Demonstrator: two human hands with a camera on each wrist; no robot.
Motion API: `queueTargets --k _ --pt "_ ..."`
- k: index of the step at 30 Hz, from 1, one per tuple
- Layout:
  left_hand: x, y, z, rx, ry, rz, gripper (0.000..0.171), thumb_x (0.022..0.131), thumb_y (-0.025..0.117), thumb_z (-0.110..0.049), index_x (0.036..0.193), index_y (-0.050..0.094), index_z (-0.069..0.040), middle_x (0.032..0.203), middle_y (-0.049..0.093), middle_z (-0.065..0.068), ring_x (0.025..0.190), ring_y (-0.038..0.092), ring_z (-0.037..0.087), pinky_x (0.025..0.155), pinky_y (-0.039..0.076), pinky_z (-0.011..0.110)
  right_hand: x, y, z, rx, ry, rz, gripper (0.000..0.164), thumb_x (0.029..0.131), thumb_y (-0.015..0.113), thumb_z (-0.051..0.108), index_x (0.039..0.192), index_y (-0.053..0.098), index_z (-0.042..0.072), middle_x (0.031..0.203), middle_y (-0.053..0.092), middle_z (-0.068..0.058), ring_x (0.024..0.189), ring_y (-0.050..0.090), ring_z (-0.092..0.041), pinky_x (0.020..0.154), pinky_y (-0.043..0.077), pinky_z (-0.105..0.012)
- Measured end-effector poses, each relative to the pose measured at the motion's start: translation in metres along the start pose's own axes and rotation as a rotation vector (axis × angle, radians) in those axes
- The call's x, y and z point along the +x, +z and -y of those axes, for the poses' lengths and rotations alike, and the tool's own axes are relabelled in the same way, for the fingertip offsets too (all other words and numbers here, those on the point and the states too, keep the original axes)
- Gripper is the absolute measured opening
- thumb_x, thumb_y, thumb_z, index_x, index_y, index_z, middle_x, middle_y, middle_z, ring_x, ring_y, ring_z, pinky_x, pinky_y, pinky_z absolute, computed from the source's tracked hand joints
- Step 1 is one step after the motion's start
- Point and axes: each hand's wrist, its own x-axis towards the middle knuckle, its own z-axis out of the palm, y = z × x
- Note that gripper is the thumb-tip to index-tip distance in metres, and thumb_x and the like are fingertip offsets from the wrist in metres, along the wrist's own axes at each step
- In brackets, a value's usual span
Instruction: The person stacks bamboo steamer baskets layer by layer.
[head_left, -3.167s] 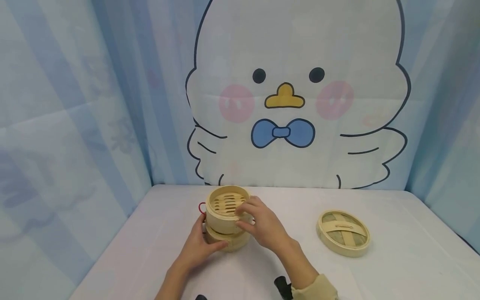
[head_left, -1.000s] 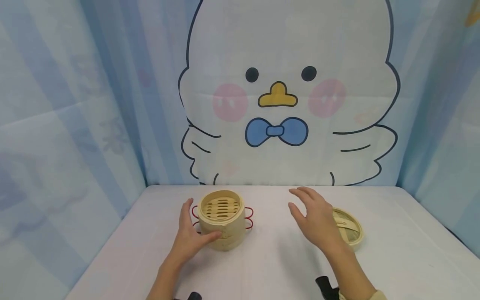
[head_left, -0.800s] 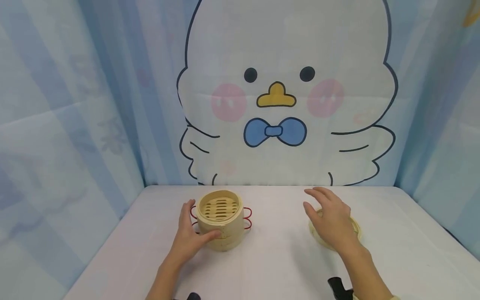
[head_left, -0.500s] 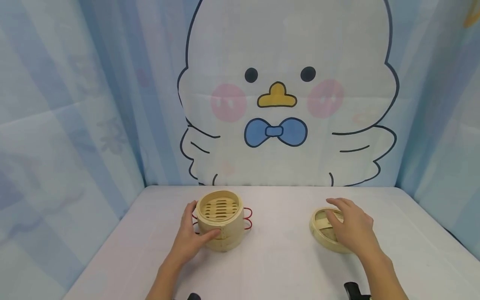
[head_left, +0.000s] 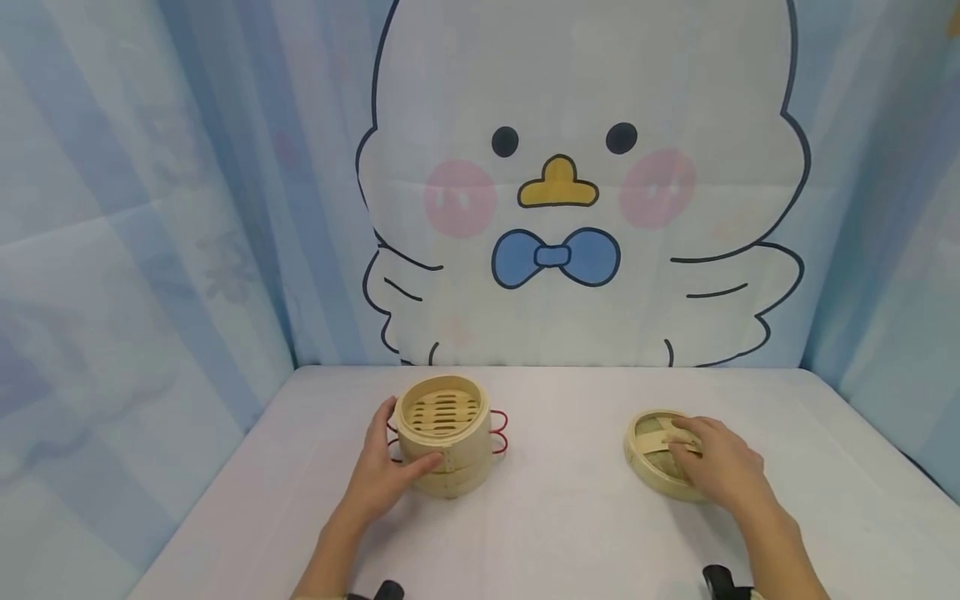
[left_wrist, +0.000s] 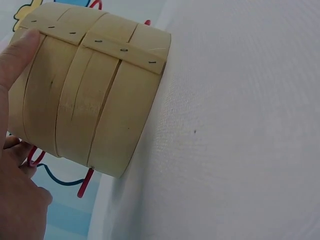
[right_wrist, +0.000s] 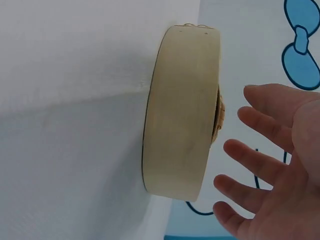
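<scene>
Two small bamboo steamer baskets (head_left: 459,454) stand stacked on the left half of the table, with a slatted floor showing inside the upper one. My left hand (head_left: 378,475) grips the stack's left side, thumb (left_wrist: 17,57) across the front wall and fingers behind. Red loops (head_left: 498,432) stick out at the sides of the baskets. Over on the right, a round bamboo steamer lid (head_left: 654,467) lies with its strap handle (right_wrist: 219,116) up. My right hand (head_left: 723,467) hovers over the lid's right side, its fingers spread and apart from the handle in the right wrist view.
A white cloth covers the table (head_left: 558,500), whose back edge meets a hanging curtain (head_left: 570,325) printed with a cartoon bird. More pale blue curtain (head_left: 135,275) hangs along the left and right sides.
The upper basket, earlier tilted and offset, now sits squarely on the lower one. My right hand has left the stack and moved right, over the lid. The left hand stays on the stack.
</scene>
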Motion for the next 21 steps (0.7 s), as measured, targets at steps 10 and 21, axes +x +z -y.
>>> queueTargets --k 10,21 --pt "-0.001 0.002 -0.001 -0.023 -0.015 0.002 0.112 0.080 0.088 -0.031 0.160 0.014 -0.003 0.163 0.022 0.020 0.150 0.016 0.039 0.115 0.021 0.061 0.002 0.010 -0.009 0.021 0.008 0.007 0.039 0.095 0.063 0.019 0.129 0.063 0.000 0.138 0.049 -0.034 0.123 0.045 -0.060 0.087 0.037 -0.077" --pt "-0.002 0.002 -0.001 -0.032 -0.042 0.007 0.113 0.082 0.086 -0.034 0.160 0.011 -0.004 0.164 0.022 0.018 0.145 0.026 0.044 0.110 0.032 0.062 0.003 0.011 -0.009 0.071 0.014 0.032 0.039 0.095 0.066 0.015 0.129 0.062 -0.003 0.138 0.049 -0.036 0.125 0.043 -0.060 0.093 0.040 -0.073"
